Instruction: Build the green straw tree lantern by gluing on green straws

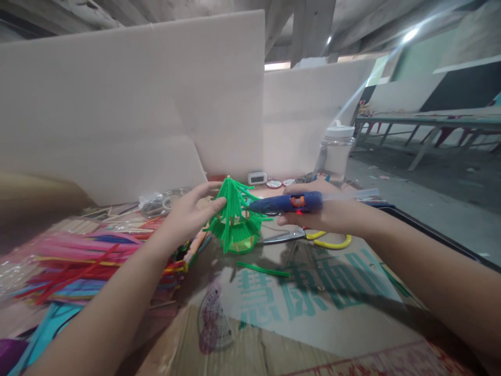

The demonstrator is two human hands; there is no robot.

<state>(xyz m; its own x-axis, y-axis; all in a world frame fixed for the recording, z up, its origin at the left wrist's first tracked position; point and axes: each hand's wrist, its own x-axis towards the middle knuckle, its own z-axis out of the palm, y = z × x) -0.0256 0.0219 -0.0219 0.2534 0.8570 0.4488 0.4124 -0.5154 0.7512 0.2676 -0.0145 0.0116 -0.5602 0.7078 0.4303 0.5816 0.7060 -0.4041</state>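
A small green pavilion model (234, 222), built of pipe-cleaner-like strips with a pointed roof and a wider lower tier, stands on the work surface. My left hand (201, 206) grips its roof from the left, thumb in front. In my right hand (313, 209) is a blue hot glue gun (285, 202) with a red light glowing and a clear glue stick out of its back. The nozzle points left, at the roof's right side; whether it touches is unclear. Just in front lies a loose green strip (263, 269). Yellow-handled scissors (326, 240) lie beneath my right hand.
Bundles of coloured strips (90, 261) lie to the left. A clear protractor (215, 318) sits at the front. Behind are a small digital clock (257, 178), a lidded clear bottle (337, 151) and tall white boards (133, 104).
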